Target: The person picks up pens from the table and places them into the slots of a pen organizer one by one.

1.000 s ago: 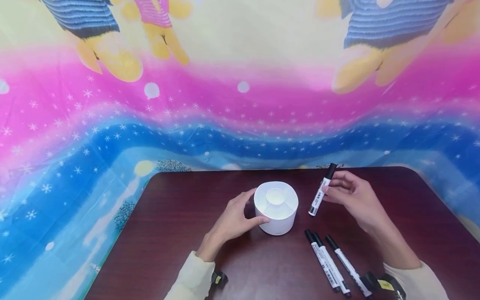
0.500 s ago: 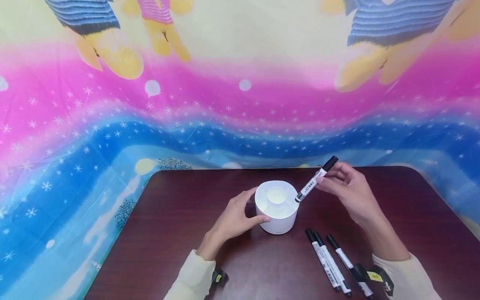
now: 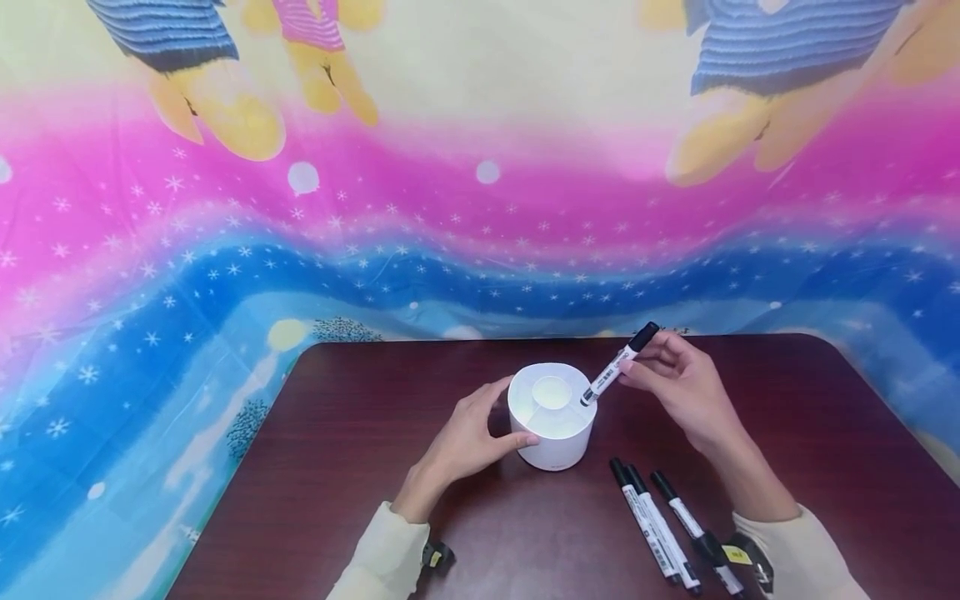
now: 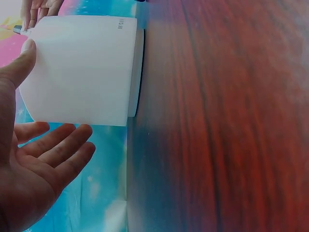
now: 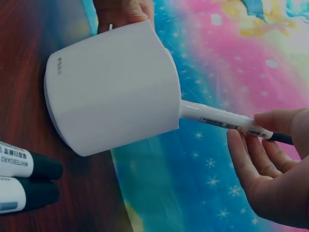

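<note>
Marker (image 3: pixel 609 377) above table (image 3: pixel 375 400), snowflake-patterned backdrop (image 3: pixel 420 208)

Cup (image 3: pixel 555 452) looks like smooth matt plastic. Pens (image 3: pixel 649 527): smooth plastic too, caps (image 5: pixel 44 167) matt. Desk (image 3: pixel 375 400) has wood grain, slight sheen. Backdrop (image 3: pixel 420 217) behind desk's far edge: lightly creased cloth. Sleeves (image 3: pixel 386 554): matt cloth.

The dark reddish-brown table (image 3: pixel 525 533) before me has visible wood grain and rounded far corners. Beyond its far edge I face a patterned cloth (image 3: pixel 420 200), faintly creased at left, banded from top to bottom in cream, pink and blue. Its print shows white snowflakes (image 3: pixel 88 374), pale discs (image 3: pixel 303 177), and yellow-legged figures (image 3: pixel 780 62) in striped clothing, cropped above.
</note>
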The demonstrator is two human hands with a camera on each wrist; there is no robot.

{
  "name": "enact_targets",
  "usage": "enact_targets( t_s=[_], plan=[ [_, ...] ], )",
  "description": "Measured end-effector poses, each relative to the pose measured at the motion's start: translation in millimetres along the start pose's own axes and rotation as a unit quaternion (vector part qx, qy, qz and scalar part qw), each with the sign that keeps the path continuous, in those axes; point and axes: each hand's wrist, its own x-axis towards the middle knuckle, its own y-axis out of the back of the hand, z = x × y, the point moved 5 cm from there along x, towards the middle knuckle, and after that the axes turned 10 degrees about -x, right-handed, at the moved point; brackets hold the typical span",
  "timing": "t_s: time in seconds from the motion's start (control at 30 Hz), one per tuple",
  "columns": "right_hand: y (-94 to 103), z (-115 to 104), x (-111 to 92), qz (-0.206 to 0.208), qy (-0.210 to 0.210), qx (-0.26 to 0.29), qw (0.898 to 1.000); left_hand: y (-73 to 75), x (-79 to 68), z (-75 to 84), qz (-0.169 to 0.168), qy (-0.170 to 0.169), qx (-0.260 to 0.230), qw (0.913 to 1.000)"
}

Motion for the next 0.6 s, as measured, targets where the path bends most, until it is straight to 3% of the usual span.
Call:
enact_targets(
  t_s=[0.3, 0.6],
  plan=[
    [-9.6, 5.1, 0.4, -0.013, -0.006, -0.055, 0.998, 0.2, -0.8, -0.9, 0.004, 0.0, -0.004, 1.0],
    [-12.7, 10.4, 0.6, -0.021, -0.002, -0.065, 0.998, -0.4, -0.6, 0.1, 0.001, 0.003, -0.006, 1.0]
  ],
)
